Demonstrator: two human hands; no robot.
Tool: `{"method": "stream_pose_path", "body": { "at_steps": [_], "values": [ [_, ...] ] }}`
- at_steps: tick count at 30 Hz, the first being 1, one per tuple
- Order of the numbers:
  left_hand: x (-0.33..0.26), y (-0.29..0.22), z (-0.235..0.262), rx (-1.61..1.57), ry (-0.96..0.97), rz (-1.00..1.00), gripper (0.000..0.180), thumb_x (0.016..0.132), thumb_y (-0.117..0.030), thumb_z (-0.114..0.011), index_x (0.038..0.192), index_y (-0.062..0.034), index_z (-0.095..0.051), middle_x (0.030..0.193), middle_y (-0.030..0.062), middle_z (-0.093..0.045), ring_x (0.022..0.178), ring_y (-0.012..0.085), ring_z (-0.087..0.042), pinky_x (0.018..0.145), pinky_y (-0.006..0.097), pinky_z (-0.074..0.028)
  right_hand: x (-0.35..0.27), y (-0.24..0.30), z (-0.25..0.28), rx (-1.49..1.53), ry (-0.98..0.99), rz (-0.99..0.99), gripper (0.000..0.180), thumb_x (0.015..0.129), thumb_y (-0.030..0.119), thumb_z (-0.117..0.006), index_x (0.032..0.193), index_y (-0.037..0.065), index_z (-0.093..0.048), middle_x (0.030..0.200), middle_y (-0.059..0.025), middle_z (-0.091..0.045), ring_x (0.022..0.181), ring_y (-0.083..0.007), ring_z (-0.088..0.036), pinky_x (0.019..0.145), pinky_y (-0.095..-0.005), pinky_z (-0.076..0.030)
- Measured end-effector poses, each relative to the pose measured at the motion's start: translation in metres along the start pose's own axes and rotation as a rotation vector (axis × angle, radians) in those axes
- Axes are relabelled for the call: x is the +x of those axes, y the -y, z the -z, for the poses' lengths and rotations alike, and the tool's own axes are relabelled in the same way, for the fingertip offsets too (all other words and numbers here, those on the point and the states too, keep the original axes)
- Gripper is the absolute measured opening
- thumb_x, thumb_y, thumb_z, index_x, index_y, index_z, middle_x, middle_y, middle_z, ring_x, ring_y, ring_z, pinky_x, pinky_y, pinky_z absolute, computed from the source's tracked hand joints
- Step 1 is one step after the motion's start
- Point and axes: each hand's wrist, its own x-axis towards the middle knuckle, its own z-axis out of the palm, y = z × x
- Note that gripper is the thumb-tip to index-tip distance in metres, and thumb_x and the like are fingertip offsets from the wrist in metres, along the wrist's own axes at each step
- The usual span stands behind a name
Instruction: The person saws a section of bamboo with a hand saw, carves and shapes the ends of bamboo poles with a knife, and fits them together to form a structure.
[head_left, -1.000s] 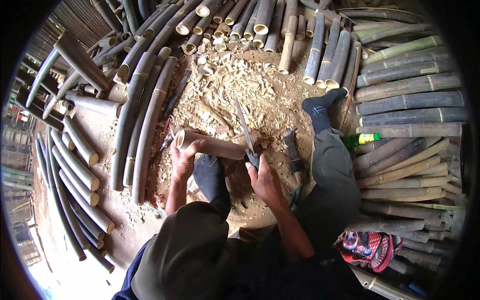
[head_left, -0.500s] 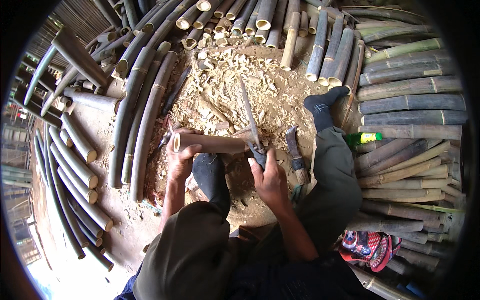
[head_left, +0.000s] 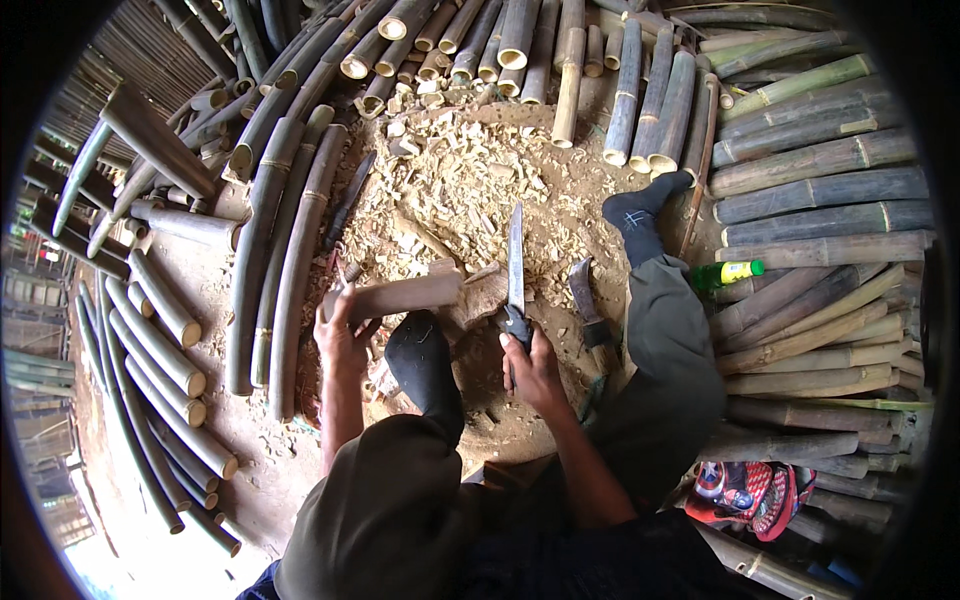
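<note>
My left hand [head_left: 342, 338] grips the left end of a short brown bamboo section [head_left: 405, 297], its thumb and fingers wrapped round it. The section slopes slightly up to the right, and its far end lies by a wooden block [head_left: 483, 297]. In my right hand [head_left: 534, 370] is a knife [head_left: 516, 262], held by its dark handle. The blade points away from me, just right of the block and apart from the bamboo. My foot in a dark sock [head_left: 422, 355] rests below the bamboo section.
Pale shavings [head_left: 450, 180] cover the ground ahead. A curved blade with a wooden handle [head_left: 600, 345] lies right of the knife; a dark long blade [head_left: 350, 200] lies left. Bamboo poles [head_left: 820, 165] are stacked around, with a green bottle [head_left: 722, 275] on the right.
The knife has come away from the bamboo's right end and its blade now stands straighter. The bamboo has tilted, its left end dropping and turning from view. My right hand has lowered slightly.
</note>
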Motion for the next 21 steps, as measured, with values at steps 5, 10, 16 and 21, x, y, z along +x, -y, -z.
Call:
{"method": "stream_pose_path", "body": {
  "at_steps": [5, 10, 16, 21],
  "values": [
    [-0.024, 0.022, 0.042, -0.269, 0.167, 0.363, 0.057, 0.096, -0.049, -0.069, 0.135, -0.0093, -0.061, 0.105, 0.0132, -0.068, 0.087, 0.0249, -0.066, 0.073, 0.040, -0.058, 0.007, -0.012, 0.024, 0.697, 0.394, -0.299, 0.038, 0.105, 0.042, -0.050, 0.113, 0.005, -0.053, 0.070, -0.0052, -0.055, 0.048, -0.0170, -0.053, 0.045, -0.0328, -0.046],
    [-0.058, -0.009, 0.020, -0.099, 0.775, 0.264, 0.093, 0.073, -0.044, -0.089, 0.138, 0.0091, -0.048, 0.117, 0.0203, -0.066, 0.105, 0.0316, -0.069, 0.091, 0.048, -0.061, -0.002, 0.008, 0.021, 0.747, 0.471, -0.289, 0.037, 0.104, 0.041, -0.050, 0.114, 0.005, -0.053, 0.071, -0.0059, -0.056, 0.048, -0.0172, -0.054, 0.045, -0.0333, -0.047],
    [0.018, 0.006, -0.033, -0.191, 0.387, 0.210, 0.067, 0.085, -0.027, -0.083, 0.134, 0.0037, -0.048, 0.118, 0.0186, -0.063, 0.113, 0.0312, -0.062, 0.101, 0.050, -0.051, -0.006, 0.006, 0.017, 0.501, 0.337, -0.239, 0.034, 0.102, 0.037, -0.056, 0.112, 0.004, -0.054, 0.069, -0.0073, -0.058, 0.048, -0.0179, -0.056, 0.044, -0.0343, -0.047],
    [0.009, 0.007, -0.080, -0.227, 0.341, -0.067, 0.055, 0.082, -0.017, -0.084, 0.126, -0.0009, -0.056, 0.112, 0.0120, -0.066, 0.105, 0.0249, -0.063, 0.098, 0.043, -0.050, -0.006, 0.001, 0.019, 0.374, 0.267, -0.158, 0.028, 0.102, 0.031, -0.060, 0.108, 0.005, -0.055, 0.066, -0.0065, -0.057, 0.046, -0.0177, -0.056, 0.044, -0.0331, -0.047]
  ]
}}
